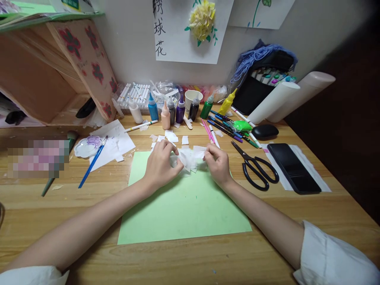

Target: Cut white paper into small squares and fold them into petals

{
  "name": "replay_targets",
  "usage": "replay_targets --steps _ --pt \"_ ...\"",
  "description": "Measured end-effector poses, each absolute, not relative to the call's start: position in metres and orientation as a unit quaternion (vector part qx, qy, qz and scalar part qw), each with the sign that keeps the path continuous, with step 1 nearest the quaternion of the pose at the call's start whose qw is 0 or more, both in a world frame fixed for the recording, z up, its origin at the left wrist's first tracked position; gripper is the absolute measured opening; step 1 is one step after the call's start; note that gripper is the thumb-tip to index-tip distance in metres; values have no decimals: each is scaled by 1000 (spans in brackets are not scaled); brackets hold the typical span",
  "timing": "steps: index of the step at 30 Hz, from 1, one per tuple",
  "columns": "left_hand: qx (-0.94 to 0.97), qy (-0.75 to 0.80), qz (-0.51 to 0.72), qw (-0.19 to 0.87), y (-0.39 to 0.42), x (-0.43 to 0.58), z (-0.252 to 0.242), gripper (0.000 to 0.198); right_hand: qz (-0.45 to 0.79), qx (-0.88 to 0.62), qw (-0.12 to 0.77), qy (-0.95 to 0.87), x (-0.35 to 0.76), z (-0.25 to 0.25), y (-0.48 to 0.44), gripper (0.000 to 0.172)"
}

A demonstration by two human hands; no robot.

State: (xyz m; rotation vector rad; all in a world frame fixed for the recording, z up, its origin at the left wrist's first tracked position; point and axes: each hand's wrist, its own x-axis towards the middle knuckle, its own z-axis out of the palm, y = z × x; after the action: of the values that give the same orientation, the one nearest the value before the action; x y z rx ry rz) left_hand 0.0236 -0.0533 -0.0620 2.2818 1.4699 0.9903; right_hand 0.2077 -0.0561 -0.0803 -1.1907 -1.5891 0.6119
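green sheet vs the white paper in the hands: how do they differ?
1. The green sheet lies flat on the table; the white paper is pinched between the left hand and the right hand, over the sheet's far edge.
2. The green sheet is one large smooth piece; the white paper is a small crumpled bunch.
Shared: both are paper.

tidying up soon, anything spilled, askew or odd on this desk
No spill shows. White paper scraps lie scattered on the table beyond the green sheet, and the yellow bottle leans sideways.
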Motion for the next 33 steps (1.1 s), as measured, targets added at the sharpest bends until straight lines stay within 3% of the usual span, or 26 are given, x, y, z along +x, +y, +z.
replay_targets --steps 6,33 --pt "836 397 379 32 -63 25 -63 12 234 -441 439 -747 203 -74 -58 23" --pt "836 354 412 75 -60 23 -74 15 274 -384 405 -783 203 -73 -59 12"
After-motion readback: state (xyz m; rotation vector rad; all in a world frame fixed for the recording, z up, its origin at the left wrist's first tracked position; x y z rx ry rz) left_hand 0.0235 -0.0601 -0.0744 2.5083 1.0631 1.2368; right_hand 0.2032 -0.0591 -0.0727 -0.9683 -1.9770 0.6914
